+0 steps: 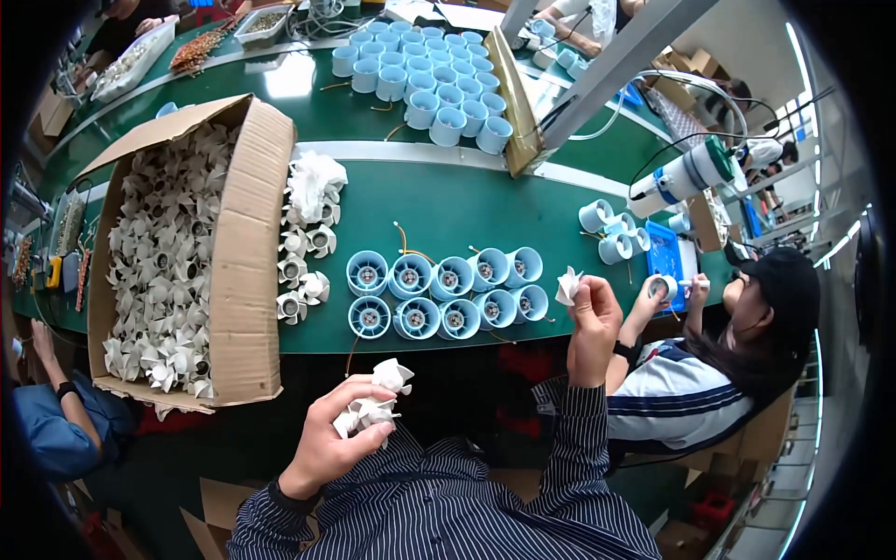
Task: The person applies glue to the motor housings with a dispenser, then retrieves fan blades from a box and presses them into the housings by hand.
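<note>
My left hand [341, 425] is closed around several white plastic fan impellers [371, 411], held in front of the table's near edge. Between the fingertips of my right hand [595, 322] is a single white impeller [567, 286], raised just right of the light blue cups. Those round motor housings [412, 319] stand in two rows on the green table, open ends up, with motors visible inside; a few thin wires stick out. More loose impellers [292, 271] lie left of the rows, beside a large tilted cardboard box [245, 252] filled with the same white parts.
Many blue housings [420, 70] stand grouped at the back beside a tan board [515, 112]. A grey metal post [597, 70] rises behind. At right, a co-worker [691, 373] handles a housing near a blue tray [663, 257]. Another person's arm [56, 369] shows at far left.
</note>
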Motion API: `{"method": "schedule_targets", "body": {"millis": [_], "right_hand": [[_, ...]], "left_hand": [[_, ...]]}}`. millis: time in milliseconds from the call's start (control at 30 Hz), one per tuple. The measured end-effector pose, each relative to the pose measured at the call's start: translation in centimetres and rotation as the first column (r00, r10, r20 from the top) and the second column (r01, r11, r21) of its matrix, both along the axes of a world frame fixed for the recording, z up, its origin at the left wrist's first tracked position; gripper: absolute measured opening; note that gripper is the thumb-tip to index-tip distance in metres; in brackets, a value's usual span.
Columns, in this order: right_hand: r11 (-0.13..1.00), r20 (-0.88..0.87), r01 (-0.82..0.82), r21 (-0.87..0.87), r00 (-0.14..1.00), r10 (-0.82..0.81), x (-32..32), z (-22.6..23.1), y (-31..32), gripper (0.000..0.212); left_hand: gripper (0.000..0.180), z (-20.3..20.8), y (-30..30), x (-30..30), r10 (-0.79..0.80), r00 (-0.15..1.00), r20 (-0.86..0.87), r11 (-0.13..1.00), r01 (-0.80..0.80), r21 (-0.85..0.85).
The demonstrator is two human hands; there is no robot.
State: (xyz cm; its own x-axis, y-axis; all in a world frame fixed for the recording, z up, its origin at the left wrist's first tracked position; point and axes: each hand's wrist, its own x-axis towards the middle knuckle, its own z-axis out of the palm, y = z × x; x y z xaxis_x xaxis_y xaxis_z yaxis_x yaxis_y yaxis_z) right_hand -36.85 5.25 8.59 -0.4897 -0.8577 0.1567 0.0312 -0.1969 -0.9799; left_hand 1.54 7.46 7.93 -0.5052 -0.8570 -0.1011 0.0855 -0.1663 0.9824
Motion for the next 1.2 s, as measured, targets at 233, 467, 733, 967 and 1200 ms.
{"method": "schedule_targets", "body": {"millis": [233,467,733,967,1200], "right_hand": [[0.941,-0.578,0.088,0.326,0.806,0.125,-1.7,-1.3,0.4,0.013],[0.931,-0.645,0.091,0.353,0.745,0.172,-1.2,-0.3,0.6,0.012],[0.957,-0.844,0.097,0.272,0.502,0.189,-1.0,1.3,-0.2,0.015],[0.961,-0.892,0.07,0.266,0.396,0.218,0.7,2.8,0.5,0.013],[0.866,-0.425,-0.371,0.335,0.761,0.49,7.5,5.2,2.9,0.014]], "left_hand": [[0.035,-2.0,0.4,-2.3,-0.126,0.992,-0.023,0.991,0.127,0.045],[0.035,-1.6,0.2,-4.1,-0.189,0.982,-0.011,0.982,0.189,-0.005],[0.036,-1.2,0.3,-4.5,-0.186,0.982,0.034,0.982,0.186,-0.003],[0.043,0.2,-1.6,-4.9,-0.123,0.991,0.058,0.956,0.134,-0.262],[0.045,1.7,-1.4,-5.6,-0.134,0.979,0.153,0.903,0.184,-0.387]]}}
